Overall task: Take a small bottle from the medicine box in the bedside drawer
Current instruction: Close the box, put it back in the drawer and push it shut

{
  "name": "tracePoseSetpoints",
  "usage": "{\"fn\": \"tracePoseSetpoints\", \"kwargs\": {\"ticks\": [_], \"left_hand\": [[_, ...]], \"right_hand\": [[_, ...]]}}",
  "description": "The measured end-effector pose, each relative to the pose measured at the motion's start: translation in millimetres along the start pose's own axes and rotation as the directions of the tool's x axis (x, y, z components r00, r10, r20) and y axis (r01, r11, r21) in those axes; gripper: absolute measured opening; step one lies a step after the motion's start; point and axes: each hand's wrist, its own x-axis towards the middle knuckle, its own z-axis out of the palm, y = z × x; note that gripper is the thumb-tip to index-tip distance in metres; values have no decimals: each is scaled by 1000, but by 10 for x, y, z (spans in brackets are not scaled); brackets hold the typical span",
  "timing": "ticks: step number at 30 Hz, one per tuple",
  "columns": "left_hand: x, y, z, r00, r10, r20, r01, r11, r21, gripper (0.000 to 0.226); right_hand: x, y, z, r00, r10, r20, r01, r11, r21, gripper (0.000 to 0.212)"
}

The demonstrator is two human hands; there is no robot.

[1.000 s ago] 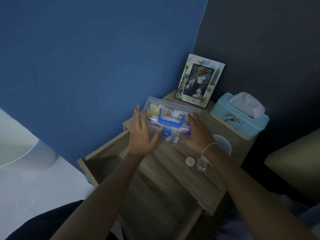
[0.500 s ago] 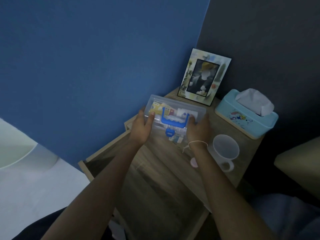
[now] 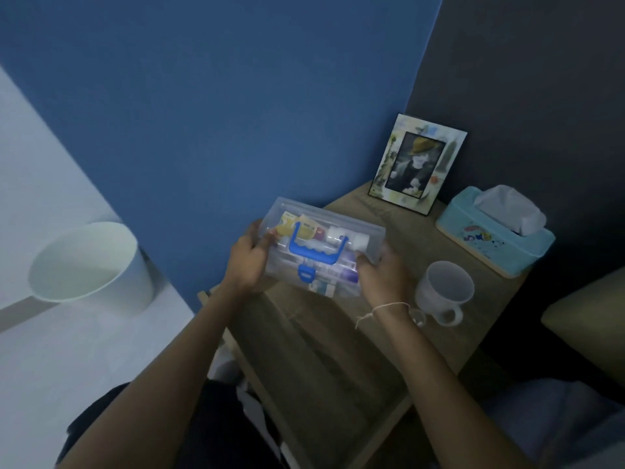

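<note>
A clear plastic medicine box (image 3: 341, 228) with a blue handle and blue latch is held up over the open bedside drawer (image 3: 314, 360). My left hand (image 3: 248, 262) grips its left end and my right hand (image 3: 384, 274) grips its right end. The lid is closed. Through the plastic I see yellow packets, a white roll and small purple-topped items; I cannot make out a single bottle clearly. The drawer inside looks dark and bare wood.
On the bedside table (image 3: 399, 218) stand a picture frame (image 3: 417, 164), a light-blue tissue box (image 3: 495, 233) and a white mug (image 3: 444, 289). A white bin (image 3: 91, 265) stands on the floor at left. A blue wall is behind.
Both hands went from resting flat on the box to gripping its ends, and the box has been lifted up and toward me. The view has shifted left, showing the bin.
</note>
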Motion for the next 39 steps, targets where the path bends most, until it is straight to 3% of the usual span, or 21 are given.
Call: {"fn": "tracePoseSetpoints", "kwargs": {"ticks": [3,12,17,23,26,29,32,35,37,38,39], "left_hand": [[-220,2,-242,999,-38,-26,39,998,52,32],[-633,-125,-496,985,-134,105,119,984,136,30],[-691,-267,-571,967,-199,160,170,969,179,35],[-646,-422,-568,952,-228,203,146,924,352,39],[-565,-491,-491,921,-321,221,192,868,458,36],[-464,-590,-390,880,-402,252,210,806,554,14],[-367,-659,-264,850,-439,291,172,753,635,17],[-267,-758,-142,814,-462,352,142,746,650,20],[-212,-833,-61,796,-468,383,154,769,620,8],[-190,-867,-27,797,-449,404,136,785,605,11],[-167,-901,-7,801,-428,417,112,793,599,29]], "right_hand": [[-366,-35,33,999,-29,19,28,999,26,38],[-1115,265,124,997,58,45,-63,990,129,45],[-1340,405,233,1000,24,12,-25,995,97,62],[-1524,704,358,1000,-2,17,1,998,67,64],[-1508,872,458,999,35,23,-37,997,73,63],[-1483,1012,546,991,126,54,-130,989,71,62],[-1414,1178,630,967,242,76,-248,964,93,61],[-1356,1290,723,952,297,68,-300,953,46,60],[-1325,1338,786,953,297,56,-298,954,6,57],[-1309,1366,813,954,296,52,-296,955,-2,59],[-1290,1390,837,954,297,48,-297,955,-1,64]]}}
